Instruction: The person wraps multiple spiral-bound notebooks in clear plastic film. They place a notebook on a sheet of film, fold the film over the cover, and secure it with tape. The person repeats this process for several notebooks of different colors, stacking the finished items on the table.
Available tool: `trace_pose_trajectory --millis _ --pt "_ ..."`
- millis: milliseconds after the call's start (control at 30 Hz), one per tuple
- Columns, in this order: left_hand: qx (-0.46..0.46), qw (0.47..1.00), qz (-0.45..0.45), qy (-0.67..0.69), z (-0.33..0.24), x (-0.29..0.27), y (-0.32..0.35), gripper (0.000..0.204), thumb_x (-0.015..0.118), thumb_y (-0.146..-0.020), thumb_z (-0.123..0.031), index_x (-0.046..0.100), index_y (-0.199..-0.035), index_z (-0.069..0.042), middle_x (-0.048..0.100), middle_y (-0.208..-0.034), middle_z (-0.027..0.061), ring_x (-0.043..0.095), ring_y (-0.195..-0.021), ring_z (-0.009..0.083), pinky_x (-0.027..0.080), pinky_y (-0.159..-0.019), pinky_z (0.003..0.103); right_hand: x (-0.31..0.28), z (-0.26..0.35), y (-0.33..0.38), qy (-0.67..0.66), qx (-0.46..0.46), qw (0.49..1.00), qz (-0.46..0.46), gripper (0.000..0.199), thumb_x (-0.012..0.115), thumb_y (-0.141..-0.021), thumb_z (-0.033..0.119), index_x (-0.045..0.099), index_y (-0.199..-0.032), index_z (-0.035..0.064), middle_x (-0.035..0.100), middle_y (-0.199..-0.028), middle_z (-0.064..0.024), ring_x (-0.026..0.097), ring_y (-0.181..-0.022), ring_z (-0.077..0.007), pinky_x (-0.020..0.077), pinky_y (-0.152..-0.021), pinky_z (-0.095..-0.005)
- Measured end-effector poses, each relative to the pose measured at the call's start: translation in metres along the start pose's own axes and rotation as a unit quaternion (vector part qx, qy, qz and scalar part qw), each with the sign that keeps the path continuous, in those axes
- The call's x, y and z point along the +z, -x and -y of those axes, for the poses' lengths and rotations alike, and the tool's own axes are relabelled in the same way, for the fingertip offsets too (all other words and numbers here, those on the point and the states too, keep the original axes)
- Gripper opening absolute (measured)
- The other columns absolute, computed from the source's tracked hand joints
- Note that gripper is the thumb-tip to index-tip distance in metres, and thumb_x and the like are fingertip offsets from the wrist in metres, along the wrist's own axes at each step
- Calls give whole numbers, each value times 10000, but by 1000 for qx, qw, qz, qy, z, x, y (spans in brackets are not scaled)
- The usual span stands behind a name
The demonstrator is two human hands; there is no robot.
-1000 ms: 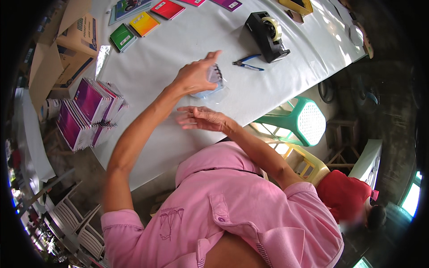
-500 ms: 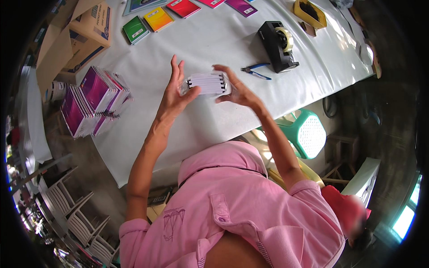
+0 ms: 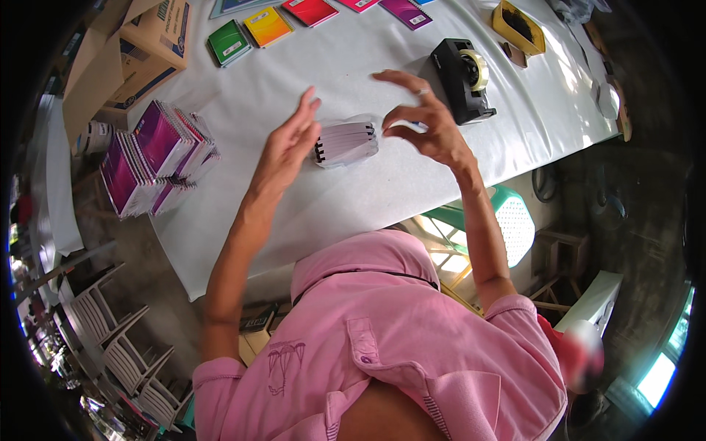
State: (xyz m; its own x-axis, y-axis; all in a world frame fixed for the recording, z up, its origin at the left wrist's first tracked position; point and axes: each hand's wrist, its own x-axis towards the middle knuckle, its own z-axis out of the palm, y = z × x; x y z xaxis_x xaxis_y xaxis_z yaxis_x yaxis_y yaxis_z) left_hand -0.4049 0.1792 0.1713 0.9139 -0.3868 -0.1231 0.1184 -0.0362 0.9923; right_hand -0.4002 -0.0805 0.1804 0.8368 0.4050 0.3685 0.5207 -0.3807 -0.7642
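A pack of small spiral notebooks in clear plastic (image 3: pixel 347 143) stands on the white-covered table in front of me, page edges and dark binding coils showing. My left hand (image 3: pixel 289 143) is at its left end, fingers stretched and apart; whether it touches the plastic I cannot tell. Off the right end, my right hand (image 3: pixel 430 126) is raised with its fingers curved and spread, gripping nothing. Beyond that hand sits a black tape dispenser (image 3: pixel 456 81) with a roll of clear tape. The blue-handled pliers are mostly hidden by my right hand.
Wrapped purple spiral notebooks (image 3: pixel 151 158) are stacked at the table's left edge, beside an open cardboard box (image 3: pixel 151 62). Along the far side lie green (image 3: pixel 229 44), yellow (image 3: pixel 268 28) and red notebooks (image 3: pixel 309 11). A yellow tub (image 3: pixel 543 42) stands far right; a green stool (image 3: pixel 507 224) is below.
My right hand has let go of the notebook pack and moved right, over the pliers. My left hand has loosened from the pack, which now stands on the table.
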Motion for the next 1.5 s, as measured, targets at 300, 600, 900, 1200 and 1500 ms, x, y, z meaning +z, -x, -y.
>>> trace_pose_trajectory --millis 300,600,900,1200,1500 --pt "191 961 -78 -186 105 -20 30 470 812 -654 -79 698 -1104 -154 275 -1518 124 143 -1429 338 269 -1109 431 81 -51 64 -156 120 976 -88 479 839 -615 300 705 -1057 172 386 -1433 -101 320 -1349 -291 290 -1087 -505" --pt "233 947 -75 -205 102 -15 11 528 832 -630 -133 687 -1128 -229 250 -1525 127 103 -1433 350 270 -1116 462 88 -42 65 -158 115 969 -148 654 841 -596 305 627 -1213 256 312 -1476 -102 330 -1327 -320 302 -1082 -491" --pt "255 933 -54 -247 104 -14 9 558 834 -620 -142 678 -1141 -267 261 -1521 115 113 -1421 389 281 -1109 487 78 -38 59 -34 89 994 -62 466 820 -614 183 695 -1061 220 350 -1451 -101 334 -1327 -319 327 -1053 -506" --pt "292 863 -8 -413 69 -24 -7 355 793 -682 -247 733 -1031 -268 378 -1465 32 201 -1386 418 322 -1073 509 88 -29 41 -75 107 986 -107 220 804 -681 204 729 -871 123 548 -1220 -114 507 -1143 -286 412 -969 -418" --pt "227 914 24 -336 63 -26 -26 331 750 -744 -190 715 -1073 -189 518 -1360 3 237 -1396 325 303 -1095 422 75 -31 14 -71 122 985 -101 267 808 -677 181 700 -887 57 634 -937 -62 588 -923 -203 451 -777 -332"
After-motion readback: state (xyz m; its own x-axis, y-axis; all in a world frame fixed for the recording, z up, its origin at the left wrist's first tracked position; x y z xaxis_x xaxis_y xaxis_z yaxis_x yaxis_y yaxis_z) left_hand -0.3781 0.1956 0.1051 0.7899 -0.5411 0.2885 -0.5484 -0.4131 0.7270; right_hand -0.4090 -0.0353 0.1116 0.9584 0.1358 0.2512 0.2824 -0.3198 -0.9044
